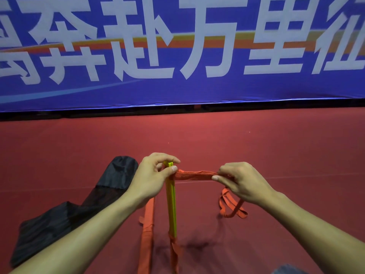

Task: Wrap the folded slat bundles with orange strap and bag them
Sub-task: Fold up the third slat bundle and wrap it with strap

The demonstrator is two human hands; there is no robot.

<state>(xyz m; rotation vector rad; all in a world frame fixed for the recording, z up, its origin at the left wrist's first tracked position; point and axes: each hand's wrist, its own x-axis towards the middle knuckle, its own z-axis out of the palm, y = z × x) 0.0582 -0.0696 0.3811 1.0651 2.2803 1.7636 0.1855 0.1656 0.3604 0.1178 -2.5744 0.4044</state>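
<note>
Left hand [153,176]: gripping the top end of the yellow slats [171,202], thumb pressing the strap [194,174] against them. Right hand [240,181]: pinching the strap, which is stretching taut between both hands; its slack is hanging below this hand and looping onto the floor [276,151]. Slats: standing nearly upright, lower end already bound in orange. Second bundle [148,218], orange-wrapped: lying just left of the slats. Bag [110,186], black: lying further left. Banner [197,91], blue: hanging behind.
</note>
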